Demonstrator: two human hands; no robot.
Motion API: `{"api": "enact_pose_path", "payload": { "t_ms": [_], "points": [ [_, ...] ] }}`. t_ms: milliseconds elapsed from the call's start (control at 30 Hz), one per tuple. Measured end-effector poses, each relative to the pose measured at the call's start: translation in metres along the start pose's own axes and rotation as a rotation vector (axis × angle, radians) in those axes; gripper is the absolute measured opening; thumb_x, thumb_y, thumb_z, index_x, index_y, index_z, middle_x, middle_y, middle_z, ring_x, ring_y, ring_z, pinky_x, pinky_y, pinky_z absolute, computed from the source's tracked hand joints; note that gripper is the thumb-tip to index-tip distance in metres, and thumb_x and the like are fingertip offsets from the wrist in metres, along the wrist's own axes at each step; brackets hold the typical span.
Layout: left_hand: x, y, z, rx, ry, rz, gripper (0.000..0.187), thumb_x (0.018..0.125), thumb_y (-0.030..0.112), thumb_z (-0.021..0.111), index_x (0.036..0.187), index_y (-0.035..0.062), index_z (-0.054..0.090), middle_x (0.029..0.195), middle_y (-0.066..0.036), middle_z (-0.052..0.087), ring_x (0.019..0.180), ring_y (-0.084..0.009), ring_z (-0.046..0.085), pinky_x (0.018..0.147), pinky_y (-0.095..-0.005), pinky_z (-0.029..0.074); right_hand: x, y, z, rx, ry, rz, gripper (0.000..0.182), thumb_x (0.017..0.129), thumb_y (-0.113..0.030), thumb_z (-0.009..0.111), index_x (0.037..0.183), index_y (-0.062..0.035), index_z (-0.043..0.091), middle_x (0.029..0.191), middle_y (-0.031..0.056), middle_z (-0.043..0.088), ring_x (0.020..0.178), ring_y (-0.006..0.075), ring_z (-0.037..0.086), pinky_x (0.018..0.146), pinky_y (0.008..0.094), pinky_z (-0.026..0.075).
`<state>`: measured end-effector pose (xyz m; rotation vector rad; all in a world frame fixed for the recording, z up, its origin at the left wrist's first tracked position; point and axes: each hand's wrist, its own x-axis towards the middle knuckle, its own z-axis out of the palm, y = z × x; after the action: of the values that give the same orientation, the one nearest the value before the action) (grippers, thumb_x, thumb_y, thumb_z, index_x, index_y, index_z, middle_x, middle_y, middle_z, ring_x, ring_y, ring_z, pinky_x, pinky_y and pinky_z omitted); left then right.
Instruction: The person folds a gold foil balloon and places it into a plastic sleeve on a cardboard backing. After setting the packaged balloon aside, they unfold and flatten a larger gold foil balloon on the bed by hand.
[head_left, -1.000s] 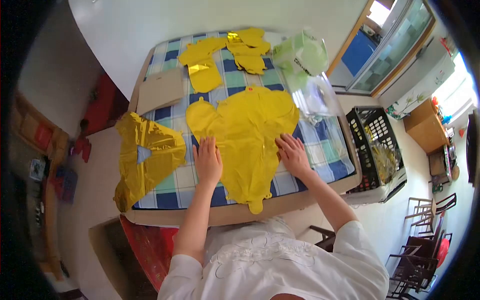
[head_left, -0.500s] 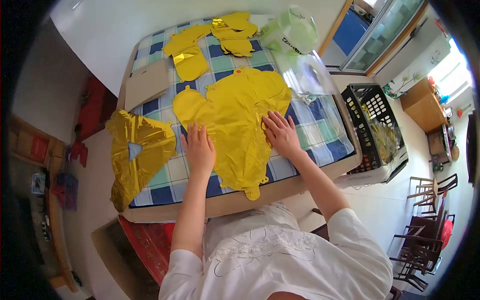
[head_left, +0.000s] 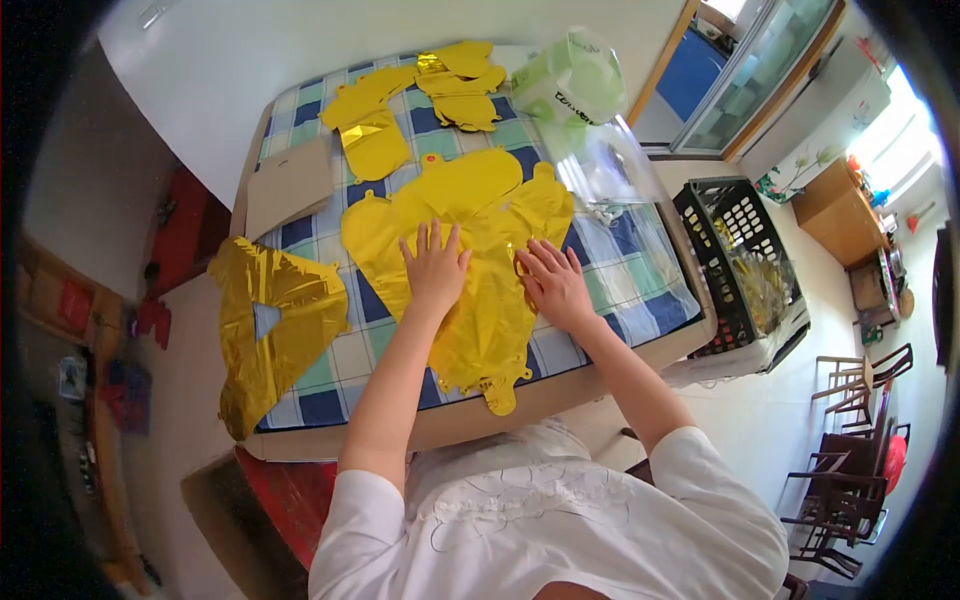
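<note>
A large gold foil balloon (head_left: pixel 470 300), deflated and wrinkled, lies flat on the plaid-covered table. My left hand (head_left: pixel 435 268) rests palm down on its middle with the fingers spread. Palm down too, my right hand (head_left: pixel 556 285) touches the balloon's right side, fingers stretched out and a little apart. To the left, a second gold foil piece (head_left: pixel 285 335) with a hole in it drapes over the table's edge. Farther back lie more flat gold foil shapes, one at the left (head_left: pixel 372 140) and a folded stack (head_left: pixel 465 90) beside it.
Brown cardboard sheets (head_left: pixel 290 190) lie on the left of the plaid cloth (head_left: pixel 640 260). At the back right stand a green-and-white plastic bag (head_left: pixel 570 82) and clear plastic packaging (head_left: pixel 605 165). A black crate (head_left: pixel 735 265) with plastic bags sits right of the table.
My left hand has slid from the balloon's left edge inward and away from me onto its middle. My right hand stays at the right side. The view has shifted slightly.
</note>
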<state>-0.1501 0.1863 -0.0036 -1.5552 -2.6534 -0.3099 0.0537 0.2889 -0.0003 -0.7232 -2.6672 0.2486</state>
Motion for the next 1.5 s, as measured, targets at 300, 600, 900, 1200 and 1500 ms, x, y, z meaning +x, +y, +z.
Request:
{"api": "enact_pose_path", "payload": {
  "t_ms": [300, 600, 900, 1200, 1500],
  "points": [
    [-0.047, -0.043, -0.015, -0.078, 0.155, -0.085, 0.045, 0.101, 0.033, 0.039, 0.142, 0.0137, 0.042, 0.151, -0.015, 0.032, 0.142, -0.0317, 0.025, 0.114, -0.0526, 0.018, -0.001, 0.0, 0.003, 0.013, 0.002, 0.009, 0.042, 0.095, -0.03, 0.047, 0.135, -0.0163, 0.05, 0.142, 0.0079, 0.045, 0.135, 0.0259, 0.036, 0.112, 0.0507, 0.023],
    [-0.069, -0.052, -0.013, -0.023, 0.072, -0.172, 0.045, 0.102, 0.033, 0.036, 0.143, 0.0163, 0.042, 0.152, -0.013, 0.031, 0.143, -0.0292, 0.024, 0.115, -0.0505, 0.017, -0.001, -0.001, 0.014, -0.024, 0.059, 0.035, 0.04, 0.093, -0.025, 0.053, 0.133, -0.0173, 0.051, 0.14, 0.0085, 0.047, 0.134, 0.0264, 0.038, 0.111, 0.0537, 0.024],
    [-0.07, -0.05, -0.015, -0.054, 0.081, -0.18, 0.045, 0.101, 0.032, 0.036, 0.143, 0.0157, 0.043, 0.152, -0.013, 0.032, 0.142, -0.0294, 0.025, 0.116, -0.0495, 0.015, 0.067, 0.024, 0.002, 0.184, 0.14, 0.182, 0.029, 0.09, -0.027, 0.057, 0.113, -0.011, 0.064, 0.122, 0.0113, 0.058, 0.12, 0.0304, 0.05, 0.1, 0.0506, 0.037],
    [-0.07, -0.054, -0.009, -0.066, 0.165, -0.141, 0.045, 0.098, 0.03, 0.044, 0.14, 0.0129, 0.046, 0.148, -0.017, 0.037, 0.139, -0.033, 0.031, 0.114, -0.0524, 0.019, 0.202, 0.04, 0.021, -0.014, -0.115, 0.665, 0.039, 0.086, -0.034, 0.059, 0.112, -0.0062, 0.065, 0.124, 0.0162, 0.058, 0.119, 0.0325, 0.053, 0.099, 0.046, 0.042],
    [-0.072, -0.052, -0.01, -0.072, 0.158, -0.158, 0.047, 0.1, 0.033, 0.04, 0.142, 0.013, 0.042, 0.148, -0.015, 0.037, 0.14, -0.031, 0.029, 0.115, -0.0517, 0.018, 0.227, 0.052, 0.009, 0.18, -0.141, 0.727, 0.045, 0.08, -0.035, 0.065, 0.115, -0.006, 0.064, 0.12, 0.0171, 0.063, 0.113, 0.0336, 0.06, 0.093, 0.0479, 0.046]
  ]
}}
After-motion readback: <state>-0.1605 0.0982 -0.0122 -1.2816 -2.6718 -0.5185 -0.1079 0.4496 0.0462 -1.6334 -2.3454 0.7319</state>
